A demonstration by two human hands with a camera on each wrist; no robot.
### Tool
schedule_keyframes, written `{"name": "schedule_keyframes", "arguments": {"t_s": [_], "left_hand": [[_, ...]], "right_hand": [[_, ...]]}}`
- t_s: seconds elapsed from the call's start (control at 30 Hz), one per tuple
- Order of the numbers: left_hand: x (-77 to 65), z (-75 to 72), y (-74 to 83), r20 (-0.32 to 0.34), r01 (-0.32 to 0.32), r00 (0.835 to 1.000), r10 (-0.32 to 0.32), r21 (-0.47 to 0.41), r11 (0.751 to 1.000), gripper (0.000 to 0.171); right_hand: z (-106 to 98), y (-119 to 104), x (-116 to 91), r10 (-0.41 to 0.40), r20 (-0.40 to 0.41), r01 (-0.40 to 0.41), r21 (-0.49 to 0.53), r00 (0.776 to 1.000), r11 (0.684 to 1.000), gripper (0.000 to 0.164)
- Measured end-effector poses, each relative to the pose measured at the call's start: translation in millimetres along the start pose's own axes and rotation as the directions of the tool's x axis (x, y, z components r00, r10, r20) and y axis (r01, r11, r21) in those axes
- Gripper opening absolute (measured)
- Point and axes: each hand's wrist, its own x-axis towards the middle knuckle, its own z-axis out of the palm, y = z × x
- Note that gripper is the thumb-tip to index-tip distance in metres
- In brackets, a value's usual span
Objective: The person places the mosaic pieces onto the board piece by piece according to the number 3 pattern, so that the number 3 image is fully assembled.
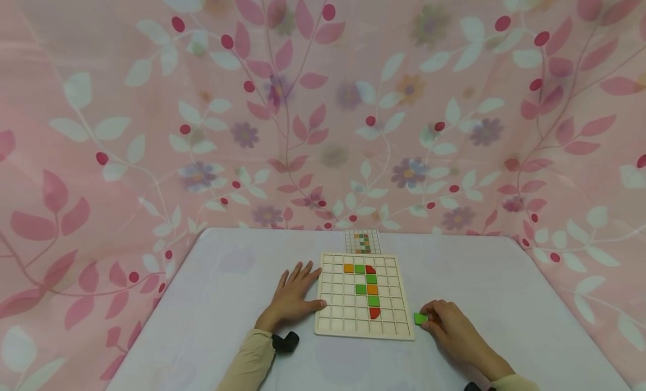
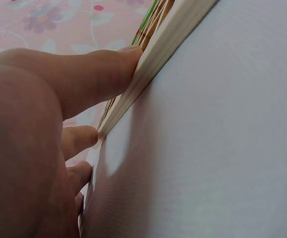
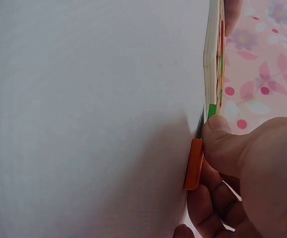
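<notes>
A pale wooden grid board [image 1: 335, 312] lies on the white table, with several green and orange square tiles and red quarter-round tiles in its cells. My left hand [image 1: 291, 300] is spread at the board's left side, its thumb and a fingertip touching the edge. Right of the board's lower corner, my right hand [image 1: 451, 328] pinches a green square tile [image 1: 420, 318] between thumb and fingers. In the right wrist view an orange tile [image 3: 193, 163] also sits against the fingers below the thumb; the head view hides it.
Behind the board lies a small pattern card [image 1: 348, 240] printed with a similar coloured grid. A white cloth covers the table [image 1: 227, 267]. Pink floral fabric [image 1: 323, 172] hangs behind and at both sides.
</notes>
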Motion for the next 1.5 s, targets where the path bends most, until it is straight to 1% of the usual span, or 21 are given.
{"name": "schedule_keyframes", "arguments": {"t_s": [0.17,0.27,0.4,0.53,0.67,0.8,0.9,1.07,1.3,1.43,1.5], "left_hand": [[-1.2,1.4,-2.3,-0.003,0.004,1.000,-0.004,0.007,1.000,0.086],[-2.1,1.3,-2.7,-0.006,0.005,1.000,-0.005,0.001,1.000,0.086],[-3.6,0.9,-2.6,-0.009,0.008,1.000,-0.008,-0.002,1.000,0.086],[-4.5,-0.2,-2.0,-0.013,0.010,1.000,-0.010,-0.008,1.000,0.085],[-5.0,-2.1,-1.1,-0.012,0.010,1.000,-0.010,-0.014,1.000,0.085],[-5.5,-3.5,0.5,-0.009,0.015,1.000,-0.015,-0.015,1.000,0.085],[-5.7,-3.6,1.8,-0.001,0.020,1.000,-0.020,-0.015,1.000,0.084],[-4.7,-3.2,3.6,0.005,0.018,1.000,-0.018,-0.019,1.000,0.085],[-3.6,-3.6,5.8,-0.003,0.004,1.000,-0.004,-0.025,1.000,0.085],[-2.7,-2.9,5.3,0.001,0.012,1.000,-0.012,-0.027,1.000,0.085],[-2.9,-2.5,4.9,0.005,0.018,1.000,-0.018,-0.020,1.000,0.086]], "right_hand": [[0.9,-3.9,-0.5,0.020,0.007,-0.020,-0.012,1.000,1.000,0.018],[1.5,-5.8,0.2,0.016,-0.008,-0.016,-0.032,1.000,0.999,0.017],[1.9,-8.4,4.2,-0.024,-0.056,0.022,-0.041,0.998,0.999,0.018],[2.4,-13.5,10.6,-0.083,-0.108,0.078,-0.042,0.991,0.996,0.020],[3.0,-21.5,18.1,-0.120,-0.127,0.118,-0.023,0.985,0.993,0.022],[6.1,-29.6,25.6,-0.123,-0.106,0.126,0.017,0.987,0.992,0.023],[9.7,-36.3,30.0,-0.118,-0.074,0.121,0.046,0.990,0.992,0.022],[15.2,-47.4,36.8,-0.146,-0.053,0.150,0.075,0.988,0.986,0.021],[21.5,-60.0,46.8,-0.227,-0.060,0.231,0.084,0.972,0.969,0.019],[25.5,-67.3,50.7,-0.274,-0.060,0.278,0.094,0.960,0.956,0.016],[28.1,-71.2,51.7,-0.284,-0.054,0.288,0.093,0.957,0.953,0.016]]}}
